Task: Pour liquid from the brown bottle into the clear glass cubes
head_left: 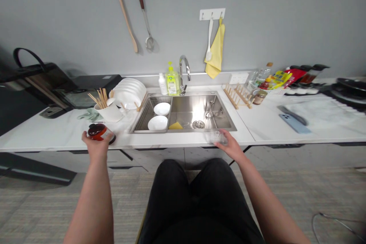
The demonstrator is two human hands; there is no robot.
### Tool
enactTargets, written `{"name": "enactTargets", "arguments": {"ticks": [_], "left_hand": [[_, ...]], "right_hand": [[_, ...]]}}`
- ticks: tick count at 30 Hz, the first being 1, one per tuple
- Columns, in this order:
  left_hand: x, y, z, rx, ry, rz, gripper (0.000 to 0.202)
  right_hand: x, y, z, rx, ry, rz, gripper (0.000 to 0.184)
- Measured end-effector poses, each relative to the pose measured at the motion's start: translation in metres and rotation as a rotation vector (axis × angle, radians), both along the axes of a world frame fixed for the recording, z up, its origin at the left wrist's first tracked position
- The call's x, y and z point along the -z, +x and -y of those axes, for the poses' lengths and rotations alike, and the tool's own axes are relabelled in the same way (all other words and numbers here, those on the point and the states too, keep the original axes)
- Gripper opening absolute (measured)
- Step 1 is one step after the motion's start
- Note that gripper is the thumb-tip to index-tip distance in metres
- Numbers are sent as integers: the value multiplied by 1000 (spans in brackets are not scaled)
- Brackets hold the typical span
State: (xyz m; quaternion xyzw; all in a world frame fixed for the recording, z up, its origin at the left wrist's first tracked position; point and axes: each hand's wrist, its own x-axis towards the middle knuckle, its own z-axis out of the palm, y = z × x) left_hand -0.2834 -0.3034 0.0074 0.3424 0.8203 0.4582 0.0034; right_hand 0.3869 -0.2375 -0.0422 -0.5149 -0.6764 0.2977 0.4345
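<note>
Both our hands are well apart at the near edge of the worktop (pixel 42 134): our left hand (pixel 95 144) holds a red jar with a dark lid (pixel 98 131), and our right hand (pixel 228 145) closes around a clear glass tumbler (pixel 217 137). Beyond them, two white bowls (pixel 161 108) sit in the wire basket (pixel 148 114) of the steel sink (pixel 197 110), with a yellow sponge (pixel 175 126) in the main basin. Stacked white plates (pixel 130 93), a lime-green dish soap bottle (pixel 173 82) and the faucet (pixel 183 72) stand farther back, and a yellow towel (pixel 216 47) hangs on the wall.
</note>
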Motion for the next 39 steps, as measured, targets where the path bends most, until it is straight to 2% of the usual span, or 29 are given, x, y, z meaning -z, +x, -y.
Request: {"name": "enactTargets", "arguments": {"ticks": [3,7,9,12,14,16,18,20,21,24,27,29,32,35,37,39], "left_hand": [[-5,3,-2,-117,-14,124,103],[-5,2,-4,-193,-48,112,74],[-4,2,-4,-243,-25,99,68],[-5,10,5,-284,51,61,66],[-6,23,17,-258,102,19,67],[-9,44,32,-187,161,-21,69],[-11,76,48,-86,200,-25,71],[-13,119,62,32,190,29,77],[-13,143,68,123,172,79,82],[-12,222,81,428,90,249,89],[-10,289,90,754,80,263,85],[-12,319,95,890,102,210,81],[-19,344,103,940,97,109,69],[-24,352,109,930,92,53,64],[-23,353,110,932,101,70,69],[-21,352,110,973,101,138,74]], "right_hand": [[-3,9,-10,-50,-16,30,94],[-1,17,-25,-62,8,81,91],[1,19,-28,-57,17,104,93],[2,22,-21,-60,20,81,104],[-2,24,-8,-15,56,43,102],[-12,21,10,88,142,17,86],[-29,11,31,189,231,3,59],[-54,-7,52,168,251,3,33],[-68,-19,63,80,228,23,26],[-117,-64,90,-217,186,136,23],[-159,-105,109,-278,220,318,30],[-175,-124,117,-259,244,491,43],[-182,-135,124,-169,272,629,59],[-178,-133,129,-77,291,644,65],[-177,-131,131,-82,310,655,64],[-181,-128,131,-156,330,678,59]]}}
